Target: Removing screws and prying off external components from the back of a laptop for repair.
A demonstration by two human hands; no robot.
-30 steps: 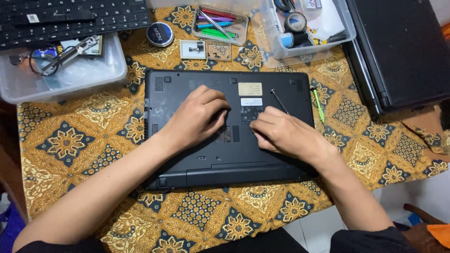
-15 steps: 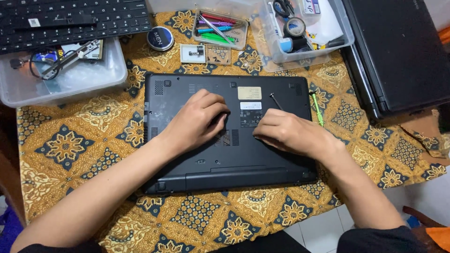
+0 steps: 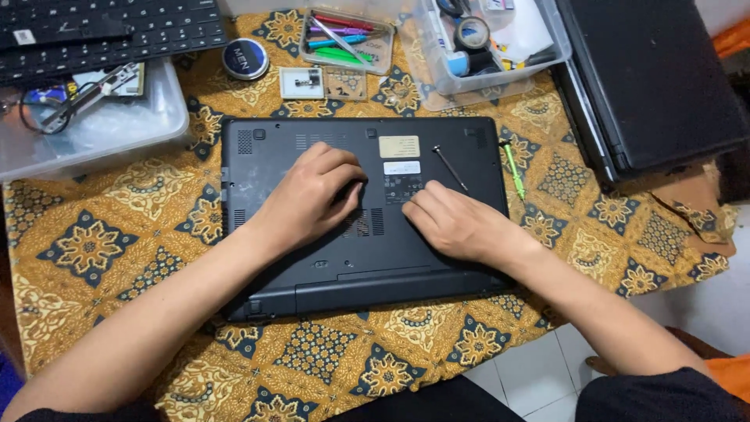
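Palm-down, both hands, left hand and right hand, rest on the laptop.

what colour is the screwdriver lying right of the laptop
Light green screwdriver, beside the black laptop; head view shows it best.

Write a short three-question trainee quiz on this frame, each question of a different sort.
1. True or false: the laptop lies with its underside up.
2. Where is the green screwdriver? A) in the left hand B) on the cloth right of the laptop C) in a bin
3. Fill in: the right hand rests on the ____.

Key: 1 true; 2 B; 3 laptop.
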